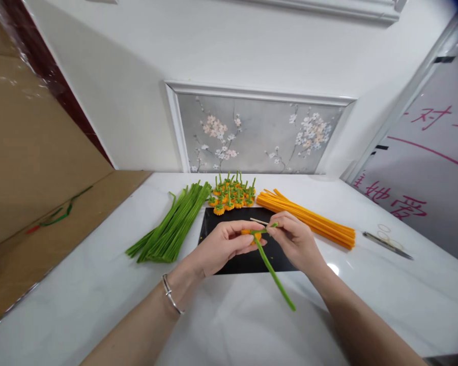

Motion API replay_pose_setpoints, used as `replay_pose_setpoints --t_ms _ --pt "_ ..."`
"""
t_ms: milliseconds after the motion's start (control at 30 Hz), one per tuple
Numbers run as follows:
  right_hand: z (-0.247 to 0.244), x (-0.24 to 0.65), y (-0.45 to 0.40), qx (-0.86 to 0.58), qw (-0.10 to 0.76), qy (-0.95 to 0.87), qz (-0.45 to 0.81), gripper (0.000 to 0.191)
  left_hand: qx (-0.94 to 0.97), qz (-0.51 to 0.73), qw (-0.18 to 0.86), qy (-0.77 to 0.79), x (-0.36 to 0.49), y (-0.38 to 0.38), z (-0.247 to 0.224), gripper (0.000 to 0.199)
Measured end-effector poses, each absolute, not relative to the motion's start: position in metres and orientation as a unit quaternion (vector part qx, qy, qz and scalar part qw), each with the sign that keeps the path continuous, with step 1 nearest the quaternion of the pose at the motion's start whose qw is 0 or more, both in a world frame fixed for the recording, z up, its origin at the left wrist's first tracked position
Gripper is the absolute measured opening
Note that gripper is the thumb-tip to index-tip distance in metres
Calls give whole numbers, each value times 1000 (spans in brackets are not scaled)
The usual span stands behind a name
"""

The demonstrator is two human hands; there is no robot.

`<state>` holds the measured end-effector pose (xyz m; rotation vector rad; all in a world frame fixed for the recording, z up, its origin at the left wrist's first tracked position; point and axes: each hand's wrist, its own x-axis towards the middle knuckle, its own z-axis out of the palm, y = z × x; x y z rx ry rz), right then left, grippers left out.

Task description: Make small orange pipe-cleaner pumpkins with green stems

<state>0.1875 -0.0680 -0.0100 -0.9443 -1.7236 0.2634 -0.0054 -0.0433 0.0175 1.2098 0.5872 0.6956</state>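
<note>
My left hand (pixel 223 243) pinches a small orange pipe-cleaner pumpkin (pixel 256 237) between thumb and fingers. A green pipe cleaner (pixel 275 278) is attached at the pumpkin, its long end hanging down to the right over the white table. My right hand (pixel 293 239), fingers closed, grips the short end of this green pipe cleaner just right of the pumpkin. A thin pale stick (pixel 258 221) juts out leftward from the right hand's fingers. Both hands are above a black mat (pixel 236 265). The fingers partly cover the pumpkin.
Green pipe cleaners (pixel 171 226) lie bundled at left, orange pipe cleaners (pixel 309 218) at right. Several finished orange pumpkins with green stems (pixel 232 193) cluster behind the mat. Tweezers (pixel 388 245) and rubber bands (pixel 384 233) lie far right. Cardboard (pixel 61 223) borders the table's left.
</note>
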Motion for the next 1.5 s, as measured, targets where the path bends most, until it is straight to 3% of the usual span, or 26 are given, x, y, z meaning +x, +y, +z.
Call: replay_pose_setpoints --t_ms 100,233,533,933,1500 --pt "-11 188 -66 -411 549 -716 129 15 622 309 665 275 -4 -44 18 26" --pt "-12 186 -66 -426 537 -716 132 17 683 360 571 280 2 -43 13 5" --pt "-12 181 -70 -387 537 -749 35 14 553 425 649 304 9 -41 3 17" --pt "-12 162 -83 -316 475 -815 -101 18 571 492 569 329 13 -42 -3 19" --pt "-7 158 -86 -277 442 -841 -143 24 648 505 460 338 14 -45 -2 18"
